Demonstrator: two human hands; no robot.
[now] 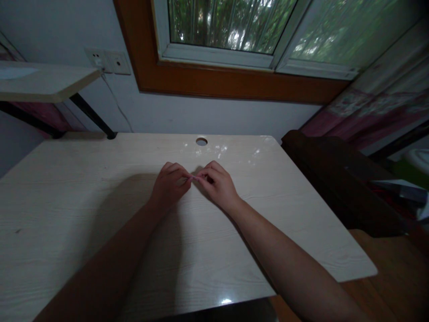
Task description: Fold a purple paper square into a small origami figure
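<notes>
Both my hands meet over the far middle part of a pale wood-grain desk (214,250). My left hand (170,184) is closed in a pinch, thumb against fingertips. My right hand (217,182) is pinched likewise, its fingertips almost touching those of the left. Between the two pinches shows a tiny pinkish strip (193,177), thin and mostly hidden by the fingers. Its kind is too small to make out. Shadows of the arms fall on the desktop to the left.
A round cable hole (201,141) lies near the desk's back edge. At the left, a raised shelf (50,85) stands on black legs. A wall socket (107,61) with a white cable, a window (231,27) and a dark wooden piece of furniture (338,179) surround the desk.
</notes>
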